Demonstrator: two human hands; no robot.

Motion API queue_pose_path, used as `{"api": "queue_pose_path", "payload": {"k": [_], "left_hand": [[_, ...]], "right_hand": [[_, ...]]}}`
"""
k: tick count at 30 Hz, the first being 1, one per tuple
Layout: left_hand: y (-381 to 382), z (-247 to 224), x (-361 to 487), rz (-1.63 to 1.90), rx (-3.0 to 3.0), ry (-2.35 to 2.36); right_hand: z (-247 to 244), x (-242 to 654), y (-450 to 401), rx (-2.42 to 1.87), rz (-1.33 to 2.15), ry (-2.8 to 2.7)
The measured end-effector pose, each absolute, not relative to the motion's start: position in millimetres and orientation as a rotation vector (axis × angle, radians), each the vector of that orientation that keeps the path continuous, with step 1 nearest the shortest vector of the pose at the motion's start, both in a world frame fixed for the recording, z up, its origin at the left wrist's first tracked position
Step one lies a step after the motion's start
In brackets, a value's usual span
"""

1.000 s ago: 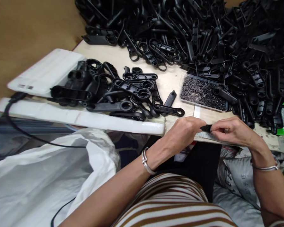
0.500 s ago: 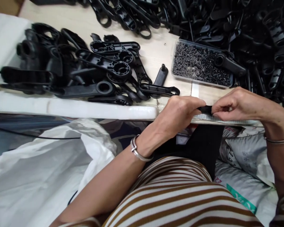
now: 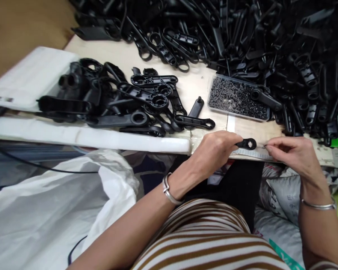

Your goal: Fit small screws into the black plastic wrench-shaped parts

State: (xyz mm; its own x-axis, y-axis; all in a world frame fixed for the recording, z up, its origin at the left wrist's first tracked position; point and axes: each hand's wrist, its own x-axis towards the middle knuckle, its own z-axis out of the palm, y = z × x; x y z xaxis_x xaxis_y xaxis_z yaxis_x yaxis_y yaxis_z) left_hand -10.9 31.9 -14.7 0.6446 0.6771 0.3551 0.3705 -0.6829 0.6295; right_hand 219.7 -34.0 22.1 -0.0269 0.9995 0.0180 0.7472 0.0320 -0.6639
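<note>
My left hand (image 3: 218, 148) is closed on a black plastic part (image 3: 248, 144) at the table's front edge; the part's ring end sticks out to the right of my fingertips. Just right of that ring, my right hand (image 3: 291, 150) is pinched, with a tiny dark tip showing at the fingers, too small to name. Beyond my hands lies a clear tray (image 3: 236, 96) full of small dark pieces, and a black lever (image 3: 266, 99) rests across its right end. Left of the tray, a slim black part (image 3: 196, 108) lies behind another ringed part (image 3: 195, 122).
A heap of black parts (image 3: 101, 101) covers the left of the table. A larger pile (image 3: 242, 33) fills the back and right. White foam (image 3: 87, 135) lines the front edge, a white block (image 3: 30, 78) stands far left, and a white sack (image 3: 59, 195) hangs below.
My right hand has moved off the black part to the right, so its ring end now shows. My left hand still holds it. The view has shifted, showing more of the table's back.
</note>
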Motion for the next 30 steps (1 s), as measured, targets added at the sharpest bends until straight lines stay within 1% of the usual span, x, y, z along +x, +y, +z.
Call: {"api": "queue_pose_path", "payload": {"k": [6,15,21,30], "left_hand": [[24.8,-21.7,-8.8,0.911,2.337,0.820],[23.4,-31.5,-7.3,1.058,2.335,0.773],[21.9,-35.6,-5.4,1.082,2.310,0.744],[19.4,-38.0,-6.3,1.042,2.282,0.723]], "right_hand": [[8.6,193.3,-50.1,-1.824,0.433,-1.748],[10.3,171.3,-47.2,-1.792,0.091,-1.923],[16.5,162.8,-43.6,-1.849,-0.045,-1.986],[17.2,155.8,-43.3,-1.843,-0.127,-2.129]]}}
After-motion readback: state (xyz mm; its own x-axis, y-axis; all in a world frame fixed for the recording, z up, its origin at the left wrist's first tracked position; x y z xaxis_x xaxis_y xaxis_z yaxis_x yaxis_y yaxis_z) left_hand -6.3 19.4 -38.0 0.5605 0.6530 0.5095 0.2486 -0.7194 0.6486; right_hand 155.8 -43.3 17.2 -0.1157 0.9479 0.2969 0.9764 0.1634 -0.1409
